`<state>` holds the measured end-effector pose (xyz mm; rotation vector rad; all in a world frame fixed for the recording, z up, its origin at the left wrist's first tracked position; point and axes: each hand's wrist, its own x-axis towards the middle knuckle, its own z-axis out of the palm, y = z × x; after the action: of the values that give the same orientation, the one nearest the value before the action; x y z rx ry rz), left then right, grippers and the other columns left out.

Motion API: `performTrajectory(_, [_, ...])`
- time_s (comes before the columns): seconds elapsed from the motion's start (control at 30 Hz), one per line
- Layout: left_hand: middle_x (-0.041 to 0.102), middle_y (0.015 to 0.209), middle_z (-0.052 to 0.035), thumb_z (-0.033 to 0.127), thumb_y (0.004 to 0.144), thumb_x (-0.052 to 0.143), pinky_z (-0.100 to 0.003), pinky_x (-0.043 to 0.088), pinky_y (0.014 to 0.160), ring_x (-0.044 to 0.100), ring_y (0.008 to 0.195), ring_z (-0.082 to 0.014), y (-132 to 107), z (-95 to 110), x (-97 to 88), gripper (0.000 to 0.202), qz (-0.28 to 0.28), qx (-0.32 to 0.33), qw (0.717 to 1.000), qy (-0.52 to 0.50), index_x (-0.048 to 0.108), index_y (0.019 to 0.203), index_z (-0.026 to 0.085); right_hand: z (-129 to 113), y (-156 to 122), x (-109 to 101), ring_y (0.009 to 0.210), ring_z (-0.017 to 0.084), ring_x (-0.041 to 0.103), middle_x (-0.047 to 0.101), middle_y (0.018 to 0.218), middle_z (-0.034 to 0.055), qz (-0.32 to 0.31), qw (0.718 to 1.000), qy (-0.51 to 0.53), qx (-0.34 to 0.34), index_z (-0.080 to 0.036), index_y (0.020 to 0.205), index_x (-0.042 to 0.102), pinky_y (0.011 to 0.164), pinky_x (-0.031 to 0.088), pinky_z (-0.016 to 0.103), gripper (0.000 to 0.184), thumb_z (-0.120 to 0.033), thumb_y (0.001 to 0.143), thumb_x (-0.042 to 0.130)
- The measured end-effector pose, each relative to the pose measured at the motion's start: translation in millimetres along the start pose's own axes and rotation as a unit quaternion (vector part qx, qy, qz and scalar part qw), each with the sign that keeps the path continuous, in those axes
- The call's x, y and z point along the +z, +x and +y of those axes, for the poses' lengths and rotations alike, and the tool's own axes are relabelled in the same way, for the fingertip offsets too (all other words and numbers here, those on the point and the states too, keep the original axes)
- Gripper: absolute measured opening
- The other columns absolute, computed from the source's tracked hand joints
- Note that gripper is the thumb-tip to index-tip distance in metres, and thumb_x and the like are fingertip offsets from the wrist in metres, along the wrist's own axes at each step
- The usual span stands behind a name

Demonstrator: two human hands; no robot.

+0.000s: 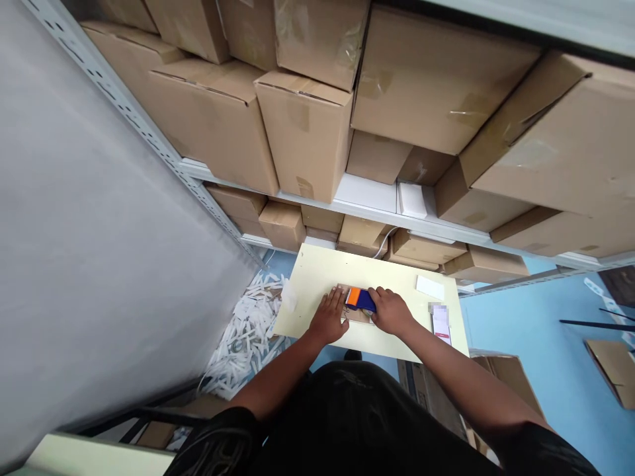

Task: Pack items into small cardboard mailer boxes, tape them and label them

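Note:
A small flat cardboard box [356,315] lies on a pale yellow table [317,271] below me. My left hand [328,316] rests flat on the box's left side with the fingers spread. My right hand [390,309] is wrapped round a blue and orange tape dispenser [360,299] that sits on top of the box.
Metal shelves [198,173] packed with brown cartons [302,132] rise behind the table. A heap of white paper strips [245,334] lies on the blue floor at the left. A white slip [429,287] and a label sheet [440,322] lie at the table's right. More cartons [615,367] stand at the right.

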<state>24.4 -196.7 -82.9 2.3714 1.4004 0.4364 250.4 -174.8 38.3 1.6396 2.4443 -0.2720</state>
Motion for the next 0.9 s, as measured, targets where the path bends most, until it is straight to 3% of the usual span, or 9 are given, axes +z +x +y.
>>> performTrajectory(0.17, [0.015, 0.171, -0.0182, 0.041, 0.090, 0.057, -0.053, 0.014, 0.127, 0.016, 0.158, -0.0341, 1, -5, 0.3, 0.093, 0.001, 0.013, 0.999, 0.038, 0.010, 0.165, 0.013, 5, 4, -1, 0.103, 0.030, 0.061, 0.063, 0.122, 0.0154, -0.022, 1.000, 0.002, -0.001, -0.019, 0.152, 0.040, 0.085, 0.044, 0.038, 0.069, -0.034, 0.089, 0.064])
performTrajectory(0.3, [0.018, 0.170, -0.0182, 0.046, 0.092, 0.056, -0.052, 0.017, 0.127, 0.019, 0.158, -0.0338, 2, -9, -0.7, 0.093, -0.003, 0.025, 0.998, 0.049, 0.010, 0.166, 0.014, 25, -4, 0, 0.104, 0.030, 0.061, 0.063, 0.123, 0.0155, -0.021, 0.999, 0.022, -0.031, -0.018, 0.153, 0.040, 0.087, 0.045, 0.038, 0.071, -0.035, 0.088, 0.064])
performTrajectory(0.47, [0.019, 0.170, -0.0174, 0.047, 0.093, 0.056, -0.052, 0.020, 0.126, 0.021, 0.157, -0.0340, 5, -9, -0.5, 0.092, -0.009, 0.028, 0.998, 0.064, 0.011, 0.166, 0.015, 71, -37, 10, 0.104, 0.029, 0.061, 0.062, 0.122, 0.0149, -0.006, 0.998, 0.039, -0.048, -0.015, 0.156, 0.038, 0.090, 0.045, 0.038, 0.075, -0.033, 0.087, 0.061])
performTrajectory(0.73, [0.023, 0.169, -0.0183, 0.051, 0.094, 0.055, -0.051, 0.020, 0.127, 0.020, 0.157, -0.0339, 6, -13, 0.9, 0.090, -0.021, 0.036, 0.996, 0.080, 0.014, 0.165, 0.013, 171, -112, 30, 0.105, 0.032, 0.062, 0.062, 0.126, 0.0190, -0.007, 0.999, 0.037, 0.017, -0.014, 0.157, 0.038, 0.092, 0.046, 0.042, 0.071, -0.043, 0.094, 0.053])
performTrajectory(0.9, [0.025, 0.168, -0.0197, 0.052, 0.094, 0.053, -0.051, 0.021, 0.127, 0.020, 0.157, -0.0346, 7, -16, 4.0, 0.089, -0.035, 0.034, 0.994, 0.095, 0.017, 0.164, 0.010, 178, -111, 57, 0.104, 0.032, 0.063, 0.063, 0.125, 0.0196, -0.021, 0.999, 0.033, 0.020, -0.015, 0.157, 0.039, 0.092, 0.046, 0.043, 0.075, -0.038, 0.089, 0.058])
